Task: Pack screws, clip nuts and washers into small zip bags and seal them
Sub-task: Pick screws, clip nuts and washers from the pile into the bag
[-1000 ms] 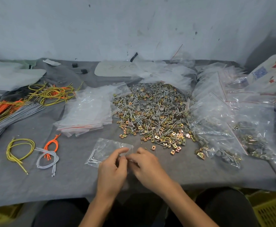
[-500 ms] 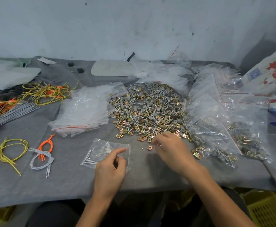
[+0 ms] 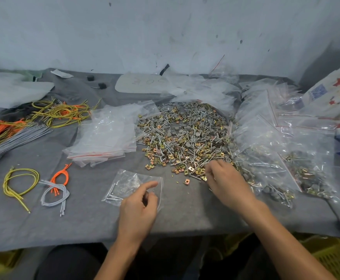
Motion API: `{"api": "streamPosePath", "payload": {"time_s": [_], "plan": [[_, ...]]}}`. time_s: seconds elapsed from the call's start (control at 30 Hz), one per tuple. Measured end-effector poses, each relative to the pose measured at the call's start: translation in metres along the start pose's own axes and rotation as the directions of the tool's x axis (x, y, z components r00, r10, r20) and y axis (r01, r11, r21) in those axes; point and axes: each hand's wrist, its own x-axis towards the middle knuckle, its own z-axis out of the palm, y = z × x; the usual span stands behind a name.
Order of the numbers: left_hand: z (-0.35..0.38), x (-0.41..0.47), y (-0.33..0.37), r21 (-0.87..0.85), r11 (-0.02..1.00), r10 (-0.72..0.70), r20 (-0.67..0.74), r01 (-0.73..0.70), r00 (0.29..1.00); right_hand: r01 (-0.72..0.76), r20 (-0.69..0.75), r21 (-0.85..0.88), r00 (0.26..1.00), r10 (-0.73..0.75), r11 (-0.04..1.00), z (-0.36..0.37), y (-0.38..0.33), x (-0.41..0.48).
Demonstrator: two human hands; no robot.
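Observation:
A big pile of screws, brass clip nuts and grey washers (image 3: pixel 185 138) covers the middle of the grey table. A small clear zip bag (image 3: pixel 128 184) with a few screws inside lies in front of it. My left hand (image 3: pixel 138 209) pinches the bag's right edge with curled fingers. My right hand (image 3: pixel 225 182) reaches into the near right edge of the pile, fingertips curled down among the clip nuts; what they hold is hidden. One loose clip nut (image 3: pixel 186 181) lies between the hands.
A stack of empty zip bags (image 3: pixel 106 138) sits left of the pile. Filled bags (image 3: pixel 282 156) are heaped on the right. Wire bundles (image 3: pixel 23 126) and small wire loops (image 3: pixel 54 190) lie at the left. A printed sack (image 3: pixel 338 93) stands at far right.
My right hand left the bag, where both hands were together, and moved right and forward into the pile's near edge. My left hand stays on the bag.

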Motion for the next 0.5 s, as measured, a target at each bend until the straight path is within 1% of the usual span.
{"api": "streamPosePath", "payload": {"time_s": [0.07, 0.13, 0.17, 0.23, 0.3, 0.4, 0.47, 0.5], "plan": [[0.000, 0.000, 0.000, -0.004, 1.000, 0.003, 0.000, -0.003, 1.000, -0.017, -0.082, 0.065, 0.996, 0.022, 0.998, -0.007, -0.005, -0.001], [0.000, 0.000, 0.001, -0.010, 1.000, 0.007, -0.003, -0.007, 1.000, -0.041, -0.116, 0.203, 0.991, 0.065, 0.978, -0.012, -0.016, -0.005], [0.001, 0.000, 0.001, -0.009, 1.000, 0.010, -0.006, -0.010, 1.000, -0.058, -0.093, 0.308, 0.992, 0.091, 0.950, -0.013, -0.025, -0.008], [0.001, -0.001, 0.001, 0.002, 1.000, 0.015, -0.014, -0.015, 1.000, -0.099, -0.002, 0.509, 0.993, 0.117, 0.855, -0.009, -0.047, -0.015], [0.000, -0.001, 0.000, 0.000, 1.000, 0.023, -0.022, -0.023, 1.000, -0.130, 0.059, 0.633, 0.991, 0.119, 0.763, 0.000, -0.068, -0.021], [-0.001, -0.001, 0.002, -0.016, 0.999, 0.031, -0.031, -0.031, 0.999, -0.147, 0.078, 0.727, 0.988, 0.132, 0.671, 0.014, -0.092, -0.024], [-0.001, -0.001, 0.002, -0.017, 0.999, 0.038, -0.024, -0.038, 0.999, -0.145, 0.066, 0.752, 0.987, 0.145, 0.642, 0.024, -0.103, -0.024], [-0.001, -0.002, 0.001, -0.008, 0.999, 0.042, -0.019, -0.042, 0.999, -0.141, 0.057, 0.752, 0.987, 0.149, 0.644, 0.028, -0.107, -0.023]]}}
